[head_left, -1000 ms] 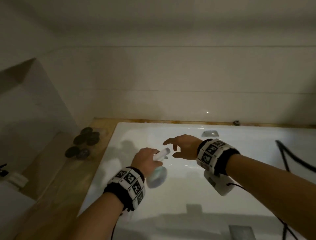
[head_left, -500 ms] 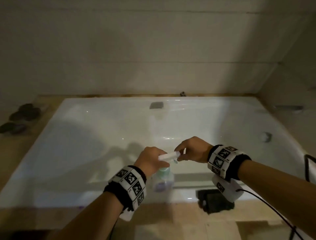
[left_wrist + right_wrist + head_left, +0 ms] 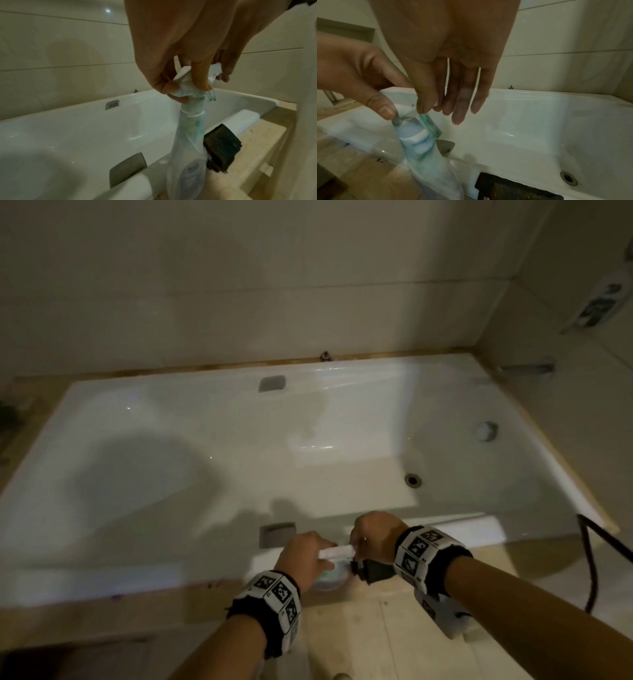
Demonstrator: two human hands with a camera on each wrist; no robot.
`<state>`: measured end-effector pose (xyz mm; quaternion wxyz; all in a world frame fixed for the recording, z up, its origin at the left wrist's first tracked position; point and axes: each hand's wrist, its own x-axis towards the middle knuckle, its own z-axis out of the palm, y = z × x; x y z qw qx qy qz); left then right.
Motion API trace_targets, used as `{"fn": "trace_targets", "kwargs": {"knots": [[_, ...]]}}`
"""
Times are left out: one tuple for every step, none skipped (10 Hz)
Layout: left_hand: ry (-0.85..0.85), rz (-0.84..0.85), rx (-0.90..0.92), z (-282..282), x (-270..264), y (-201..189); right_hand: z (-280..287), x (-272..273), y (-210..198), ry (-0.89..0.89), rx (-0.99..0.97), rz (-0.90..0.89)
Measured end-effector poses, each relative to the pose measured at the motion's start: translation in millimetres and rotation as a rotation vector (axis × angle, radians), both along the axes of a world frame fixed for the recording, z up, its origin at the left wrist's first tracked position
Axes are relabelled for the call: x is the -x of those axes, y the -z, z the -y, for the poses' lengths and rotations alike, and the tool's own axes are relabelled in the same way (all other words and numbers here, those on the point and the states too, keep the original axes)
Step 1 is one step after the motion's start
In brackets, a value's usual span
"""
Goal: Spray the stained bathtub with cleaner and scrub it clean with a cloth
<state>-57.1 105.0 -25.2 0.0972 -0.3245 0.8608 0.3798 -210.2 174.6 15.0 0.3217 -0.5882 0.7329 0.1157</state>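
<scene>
The left hand (image 3: 303, 556) grips the spray bottle (image 3: 188, 155) by its white trigger head, with fingers and thumb curled round the neck, so that the bottle hangs down over the near rim of the bathtub (image 3: 171, 440). The bottle is pale and translucent, with a ribbed white collar, a translucent green trigger (image 3: 430, 125) and a rounded body that widens toward the bottom. An oval label sits low on its front; the print on it is too blurred to read.

Just right of the bottle, the right hand (image 3: 375, 537) meets the front end of the white spray head. In the right wrist view its thumb and forefinger pinch the nozzle tip while the other fingers (image 3: 462, 102) hang straight and loose beside it. The two hands are close together, joined by the spray head between them.

Below the right hand, a dark folded cloth (image 3: 222, 147) lies on the beige ledge at the tub's near edge, touching or nearly touching the bottle's lower side. Both wrists wear bands with black-and-white square markers.

The tub is white and glossy. Two grey handles are set in its long walls, the drain (image 3: 412, 480) lies toward the right end of the floor, and a round knob (image 3: 485, 431) sits on the right wall. Small dark specks show near the drain and purple smudges mark the near rim at the left.
</scene>
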Motion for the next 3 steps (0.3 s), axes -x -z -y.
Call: {"fn": "trace_targets", "kwargs": {"knots": [[-0.011, 0.011, 0.034, -2.0, -4.1, 10.6, 0.9, -3.3, 9.7, 0.025, -0.008, -0.002], [-0.010, -0.009, 0.045, 1.9, -1.8, 17.1, 5.6, -2.6, 13.6, 0.061, -0.002, -0.021], [0.071, 0.088, 0.041, 4.0, 2.5, 11.8, 5.2, -0.9, 8.9, 0.010, -0.083, -0.041]]}}
